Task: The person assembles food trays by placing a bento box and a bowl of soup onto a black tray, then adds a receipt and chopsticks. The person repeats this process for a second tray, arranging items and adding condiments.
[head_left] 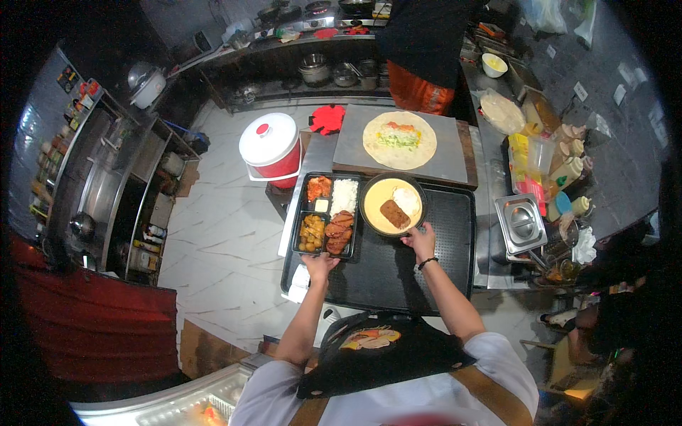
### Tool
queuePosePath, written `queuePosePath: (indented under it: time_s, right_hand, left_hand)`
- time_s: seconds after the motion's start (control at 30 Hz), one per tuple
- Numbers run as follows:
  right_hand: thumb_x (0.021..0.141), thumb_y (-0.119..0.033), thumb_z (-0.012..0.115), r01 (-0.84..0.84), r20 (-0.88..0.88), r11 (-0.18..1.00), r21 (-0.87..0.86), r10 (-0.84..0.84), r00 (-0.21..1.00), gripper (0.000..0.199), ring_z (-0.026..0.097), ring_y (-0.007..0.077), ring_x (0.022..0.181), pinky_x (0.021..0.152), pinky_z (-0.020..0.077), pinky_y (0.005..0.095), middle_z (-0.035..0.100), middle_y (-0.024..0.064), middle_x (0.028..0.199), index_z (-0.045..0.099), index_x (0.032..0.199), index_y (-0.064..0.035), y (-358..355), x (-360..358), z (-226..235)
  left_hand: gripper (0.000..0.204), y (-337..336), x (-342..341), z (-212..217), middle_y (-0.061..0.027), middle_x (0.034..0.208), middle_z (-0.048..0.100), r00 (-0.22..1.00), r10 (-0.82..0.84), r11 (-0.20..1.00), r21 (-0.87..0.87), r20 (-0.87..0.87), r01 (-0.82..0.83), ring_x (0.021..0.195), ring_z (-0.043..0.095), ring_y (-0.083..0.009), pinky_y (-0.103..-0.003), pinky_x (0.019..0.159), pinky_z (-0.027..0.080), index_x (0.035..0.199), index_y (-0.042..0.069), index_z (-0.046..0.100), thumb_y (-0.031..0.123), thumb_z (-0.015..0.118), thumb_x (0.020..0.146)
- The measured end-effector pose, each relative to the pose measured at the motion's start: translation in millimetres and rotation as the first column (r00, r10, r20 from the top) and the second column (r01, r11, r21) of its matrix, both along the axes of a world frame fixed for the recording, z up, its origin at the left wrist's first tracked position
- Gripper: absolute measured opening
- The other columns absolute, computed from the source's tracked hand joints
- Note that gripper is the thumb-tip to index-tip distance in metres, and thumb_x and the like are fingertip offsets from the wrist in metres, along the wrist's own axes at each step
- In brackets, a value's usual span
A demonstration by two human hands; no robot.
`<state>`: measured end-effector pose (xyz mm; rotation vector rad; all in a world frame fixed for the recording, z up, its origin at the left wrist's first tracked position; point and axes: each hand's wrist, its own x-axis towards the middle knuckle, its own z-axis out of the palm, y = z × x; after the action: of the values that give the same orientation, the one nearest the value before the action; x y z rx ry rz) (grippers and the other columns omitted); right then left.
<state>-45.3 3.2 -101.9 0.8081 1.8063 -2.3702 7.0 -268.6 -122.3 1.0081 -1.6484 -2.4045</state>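
Note:
A black compartment lunch box (332, 228) sits at the left of a black serving tray (447, 248). It holds white rice, sliced browned meat, small potatoes, a reddish side dish and a pale square piece. My left hand (321, 265) grips the box's near edge, its fingertips partly hidden. Beside the box, on the same tray, is a round black bowl (383, 206) with creamy yellow soup or sauce, a brown slab and a white portion. The fingers of my right hand (422, 243) close on the bowl's near right rim.
Beyond the tray, a flatbread (399, 140) with chopped vegetables lies on a grey board (451, 145). A red-and-white cooler (273, 150) stands at the left. Steel containers (520, 221) and sauce bottles (568, 170) line the right counter. Another person (426, 57) stands at the far side.

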Motion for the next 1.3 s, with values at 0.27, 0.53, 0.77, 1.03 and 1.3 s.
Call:
queuePosePath:
  time_s: [0.27, 0.53, 0.77, 1.03, 1.3]
  right_hand:
    - [0.079, -0.002, 0.055, 0.032, 0.027, 0.998, 0.053, -0.034, 0.999, 0.050, 0.061, 0.0188, 0.054, 0.046, 0.0506, 0.0256, 0.060, 0.0165, 0.081, 0.031, 0.123, 0.0053, -1, 23, 10]
    - [0.079, -0.002, 0.056, 0.039, 0.030, 0.999, 0.002, -0.039, 0.999, 0.050, 0.061, 0.0184, 0.055, 0.047, 0.0514, 0.0253, 0.060, 0.0159, 0.081, 0.032, 0.123, 0.0034, -6, 44, 0]
    - [0.084, -0.017, 0.060, 0.055, 0.027, 0.997, -0.045, -0.054, 0.998, 0.059, 0.062, 0.0171, 0.061, 0.052, 0.0500, 0.0240, 0.060, 0.0143, 0.083, 0.027, 0.129, 0.0001, -16, 61, 4]
    - [0.083, -0.017, 0.059, 0.204, 0.042, 0.979, -0.001, -0.203, 0.978, 0.052, 0.062, 0.0185, 0.065, 0.055, 0.0498, 0.0249, 0.063, 0.0155, 0.089, 0.029, 0.125, -0.0057, 9, 116, 0]
    - [0.082, -0.002, 0.048, 0.616, -0.413, 0.606, 0.503, -0.458, 0.787, 0.025, 0.057, 0.0117, 0.061, 0.053, 0.0448, 0.0226, 0.061, 0.0073, 0.078, 0.045, 0.107, -0.0039, 120, 213, 50]
  left_hand:
    - [0.038, -12, -5, -4, -0.0196, 0.083, 0.049, 0.999, -0.032, 0.999, -0.039, -0.018, 0.031, 0.060, 0.059, -0.0248, -0.036, 0.053, 0.056, 0.100, 0.001, 0.019, -0.006, 0.050, 0.078]
    - [0.039, -21, -3, -9, -0.0194, 0.083, 0.050, 0.996, -0.084, 0.996, 0.025, -0.025, 0.084, 0.061, 0.060, -0.0267, -0.036, 0.056, 0.057, 0.100, 0.002, 0.021, -0.004, 0.053, 0.079]
    - [0.053, -44, 10, 9, -0.0222, 0.089, 0.057, 0.946, -0.311, 0.946, 0.124, 0.095, 0.298, 0.068, 0.063, -0.0280, -0.034, 0.053, 0.053, 0.121, 0.004, 0.021, 0.015, 0.057, 0.084]
    - [0.052, -46, 53, 27, -0.0163, 0.086, 0.059, 0.861, -0.507, 0.860, 0.103, 0.049, 0.501, 0.065, 0.062, -0.0227, -0.033, 0.054, 0.052, 0.120, 0.009, 0.026, 0.012, 0.059, 0.081]
    - [0.029, -29, 95, 41, -0.0110, 0.082, 0.062, 0.641, -0.767, 0.641, -0.060, -0.024, 0.765, 0.069, 0.063, -0.0192, -0.027, 0.057, 0.051, 0.108, 0.006, 0.044, 0.002, 0.055, 0.081]
